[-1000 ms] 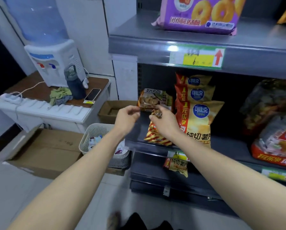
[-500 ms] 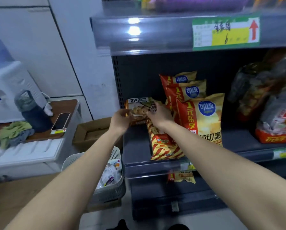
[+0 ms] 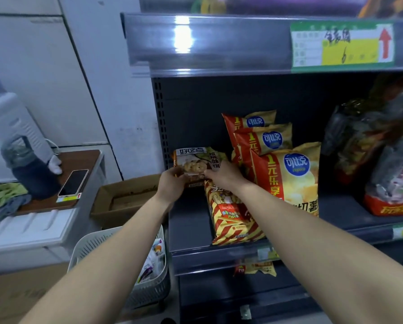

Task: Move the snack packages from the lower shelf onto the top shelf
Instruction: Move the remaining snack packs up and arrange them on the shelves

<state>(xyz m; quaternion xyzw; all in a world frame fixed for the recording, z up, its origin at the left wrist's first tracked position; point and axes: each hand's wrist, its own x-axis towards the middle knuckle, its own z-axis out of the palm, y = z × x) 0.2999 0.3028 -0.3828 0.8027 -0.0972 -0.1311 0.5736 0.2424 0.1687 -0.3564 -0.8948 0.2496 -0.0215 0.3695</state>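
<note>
Hands meet on one pack: the left hand (image 3: 172,184) and the right hand (image 3: 224,175) each curl their fingers round the lower edge of the biscuit package (image 3: 196,159), which stands at the far left of the lower shelf (image 3: 219,253), near the back panel. The hands hide its base, so I cannot tell whether it has left the shelf.

By my reading the job is barely under way. Just to the right of the grip, the striped bag (image 3: 233,216) leans forward, and three crisp bags (image 3: 287,178) stand in a row behind one another. All of these are down here. Above, the top shelf (image 3: 219,43) shows only a slice of a purple pack (image 3: 289,3) at the frame's edge.

The biscuit package is glossy film, flat and roughly rectangular. The other bags are puffed pillows with crimped seams, light and likely slippery. At the far right sit clear-wrapped bundles (image 3: 383,136), crinkled and lumpy. The shelves are dark painted metal with a shiny plastic label rail.
</note>
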